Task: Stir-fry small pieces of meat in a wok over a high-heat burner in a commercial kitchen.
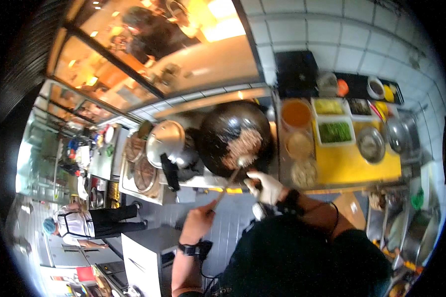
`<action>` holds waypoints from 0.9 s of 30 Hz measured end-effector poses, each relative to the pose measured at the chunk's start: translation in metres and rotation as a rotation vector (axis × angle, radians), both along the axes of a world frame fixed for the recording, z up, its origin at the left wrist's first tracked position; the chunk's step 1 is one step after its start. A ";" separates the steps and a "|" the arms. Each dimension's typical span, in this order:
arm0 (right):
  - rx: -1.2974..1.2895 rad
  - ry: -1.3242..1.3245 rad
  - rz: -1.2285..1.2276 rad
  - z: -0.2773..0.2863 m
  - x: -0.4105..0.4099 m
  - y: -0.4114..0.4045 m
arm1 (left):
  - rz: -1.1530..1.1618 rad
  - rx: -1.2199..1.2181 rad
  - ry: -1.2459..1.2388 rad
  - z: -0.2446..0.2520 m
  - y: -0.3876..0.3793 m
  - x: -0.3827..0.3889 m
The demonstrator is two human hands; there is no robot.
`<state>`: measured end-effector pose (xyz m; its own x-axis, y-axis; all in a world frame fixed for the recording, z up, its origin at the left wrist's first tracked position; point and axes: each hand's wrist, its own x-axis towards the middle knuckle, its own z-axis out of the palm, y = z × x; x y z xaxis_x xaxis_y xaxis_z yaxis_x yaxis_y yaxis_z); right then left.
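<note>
A dark wok (pixel 223 128) sits on the range before me, with a mass of browned, finely cut food (pixel 245 144), perhaps meat, along its right and near side. My left hand (pixel 199 222), bare and with a black band on the wrist, grips the long handle of a ladle (pixel 228 182). The ladle's pale, blurred bowl rests in the near part of the food. My right hand (pixel 267 187) wears a white glove. Its fingers are curled at the wok's near rim, around what looks like the handle; the exact hold is partly hidden.
Right of the wok, an orange-brown liquid tub (pixel 296 113), a tray of chopped greens (pixel 334 132) and a metal bowl (pixel 371 144) stand near a yellow board (pixel 342 167). Left are a metal lid (pixel 166 143) and round strainers (pixel 145 174). A person (pixel 78 222) stands farther left.
</note>
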<state>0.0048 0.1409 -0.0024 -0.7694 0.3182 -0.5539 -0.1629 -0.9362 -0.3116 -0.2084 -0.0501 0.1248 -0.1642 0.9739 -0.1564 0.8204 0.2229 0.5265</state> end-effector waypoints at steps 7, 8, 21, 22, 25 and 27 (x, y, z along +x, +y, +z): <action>-0.231 0.051 0.081 0.008 -0.005 -0.001 | 0.058 0.112 0.463 -0.044 0.025 -0.017; -0.214 0.004 0.072 0.002 -0.006 0.005 | 0.019 0.097 0.489 -0.005 0.019 -0.016; -0.344 0.033 0.106 -0.011 -0.013 0.016 | 0.254 0.037 0.278 -0.074 0.034 -0.021; -0.336 0.041 0.115 -0.011 -0.013 0.017 | 0.263 0.111 0.337 -0.093 0.031 -0.020; -0.326 0.001 0.106 0.010 -0.023 0.006 | 0.428 0.121 0.361 -0.182 0.031 -0.006; -0.313 0.024 0.130 -0.005 -0.023 0.008 | 0.365 -0.026 0.189 -0.188 0.045 0.009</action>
<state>-0.0186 0.1487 -0.0070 -0.8065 0.0339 -0.5903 -0.0398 -0.9992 -0.0029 -0.1994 -0.0047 -0.0636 -0.5260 0.8428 -0.1142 0.7669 0.5281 0.3648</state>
